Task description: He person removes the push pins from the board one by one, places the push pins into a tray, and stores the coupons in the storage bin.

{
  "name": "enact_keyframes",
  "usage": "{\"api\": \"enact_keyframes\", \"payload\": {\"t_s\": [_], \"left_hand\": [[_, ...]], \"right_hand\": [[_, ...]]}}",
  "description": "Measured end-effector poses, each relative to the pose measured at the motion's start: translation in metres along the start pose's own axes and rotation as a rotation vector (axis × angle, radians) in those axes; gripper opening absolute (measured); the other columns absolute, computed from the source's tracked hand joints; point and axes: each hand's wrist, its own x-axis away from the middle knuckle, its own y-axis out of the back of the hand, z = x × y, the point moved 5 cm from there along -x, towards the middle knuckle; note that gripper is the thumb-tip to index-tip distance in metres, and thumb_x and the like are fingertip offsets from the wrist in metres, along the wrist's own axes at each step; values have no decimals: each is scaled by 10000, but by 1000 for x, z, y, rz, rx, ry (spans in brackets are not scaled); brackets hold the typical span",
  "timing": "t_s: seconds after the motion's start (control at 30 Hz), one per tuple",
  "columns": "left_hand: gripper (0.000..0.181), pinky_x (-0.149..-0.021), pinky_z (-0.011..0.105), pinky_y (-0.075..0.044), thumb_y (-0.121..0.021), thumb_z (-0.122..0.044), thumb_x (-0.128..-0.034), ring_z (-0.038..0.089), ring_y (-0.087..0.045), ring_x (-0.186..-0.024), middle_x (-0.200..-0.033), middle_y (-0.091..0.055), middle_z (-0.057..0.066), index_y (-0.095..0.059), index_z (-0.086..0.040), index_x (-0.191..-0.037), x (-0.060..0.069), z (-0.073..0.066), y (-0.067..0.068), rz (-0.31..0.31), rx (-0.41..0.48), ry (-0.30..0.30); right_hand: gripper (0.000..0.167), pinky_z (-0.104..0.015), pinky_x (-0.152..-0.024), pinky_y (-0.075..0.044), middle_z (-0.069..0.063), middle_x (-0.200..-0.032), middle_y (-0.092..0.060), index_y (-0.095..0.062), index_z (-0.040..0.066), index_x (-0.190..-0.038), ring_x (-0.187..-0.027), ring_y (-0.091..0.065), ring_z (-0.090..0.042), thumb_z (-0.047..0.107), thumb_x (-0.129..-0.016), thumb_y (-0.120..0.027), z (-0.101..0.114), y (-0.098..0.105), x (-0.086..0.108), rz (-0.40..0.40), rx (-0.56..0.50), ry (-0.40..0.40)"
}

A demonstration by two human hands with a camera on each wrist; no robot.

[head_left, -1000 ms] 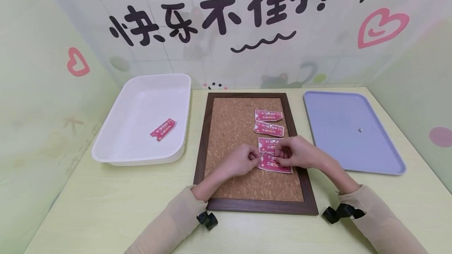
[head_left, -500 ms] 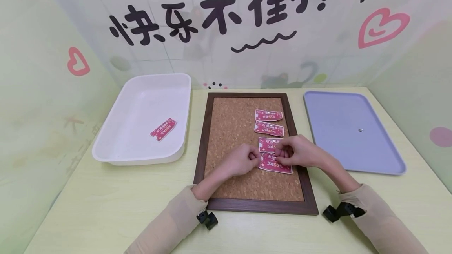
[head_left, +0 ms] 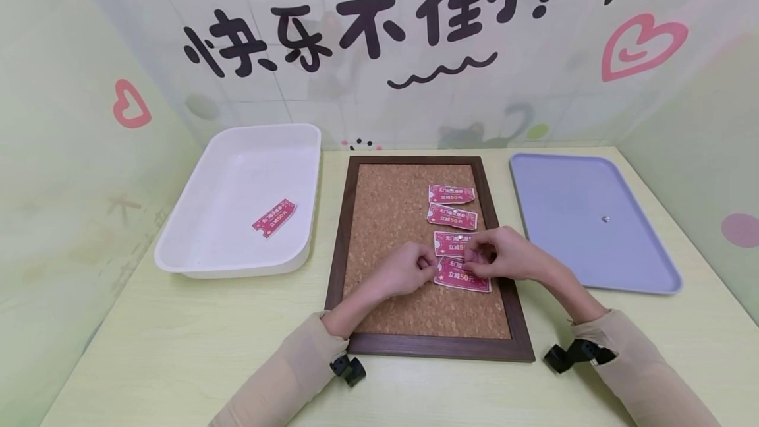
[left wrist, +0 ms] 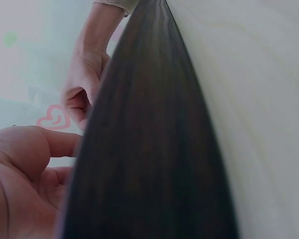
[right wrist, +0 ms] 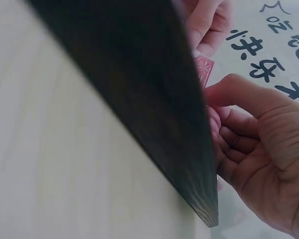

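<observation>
On the cork board (head_left: 391, 216), several red coupons form a column along the right side; small clear pins show on the upper three. At the left edge of the lowest coupon (head_left: 461, 277), the left hand (head_left: 406, 270) pinches with thumb and curled fingers. The right hand (head_left: 501, 254) is over that coupon's upper right part, thumb and fingertips together on what looks like a small pin, mostly hidden by the fingers. In the right wrist view, a coupon corner (right wrist: 204, 69) shows between the left hand (right wrist: 209, 25) and right hand (right wrist: 269, 144).
A white tub (head_left: 237, 262) at the left holds one loose coupon (head_left: 275, 218). At the right, a blue tray (head_left: 581, 203) bears one small pin (head_left: 605, 219). The board's dark wooden frame (head_left: 439, 346) lies on the pale table, with a printed wall behind.
The right hand has shifted very slightly right, its fingertips still at the lowest coupon. The left hand and the coupons have not visibly moved.
</observation>
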Motion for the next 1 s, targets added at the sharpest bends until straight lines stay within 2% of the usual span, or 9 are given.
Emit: {"api": "enact_keyframes", "payload": {"t_s": [0.27,0.4,0.5,0.73,1.0], "left_hand": [[117,-559,214,-424,-662,-69,-963,90,-532,-627,-725,-612,-32,-718,-80,-861,2,0,0,5,17,-5],[114,-547,213,-425,-653,-56,-967,93,-529,-628,-737,-612,-22,-721,-64,-876,3,0,2,8,46,-14],[97,-548,213,-436,-645,-38,-967,102,-538,-639,-757,-618,-4,-721,-39,-907,4,-1,6,5,74,-23],[111,-574,236,-454,-636,-90,-997,131,-550,-682,-816,-628,23,-724,-30,-1024,10,-4,22,-13,84,-15],[120,-605,248,-473,-638,-94,-995,138,-556,-705,-832,-640,35,-725,-19,-1024,15,-2,44,-58,53,-57]], "right_hand": [[63,-236,-615,-523,87,-778,-656,-723,98,-893,-680,-587,-58,50,-874,-759,-3,1,2,1,-41,-32],[70,-249,-686,-564,79,-850,-702,-739,100,-924,-746,-647,-60,39,-892,-752,-4,5,3,-38,-43,-25],[74,-254,-694,-567,63,-880,-718,-741,102,-944,-756,-667,-83,38,-907,-743,-4,10,5,-72,-70,-20],[34,-252,-733,-574,-15,-917,-720,-713,43,-961,-796,-679,-115,69,-938,-712,-2,23,11,-129,-81,-10],[24,-251,-660,-556,7,-837,-692,-684,39,-942,-713,-640,-133,17,-939,-692,-2,37,15,-195,-43,13]]}}
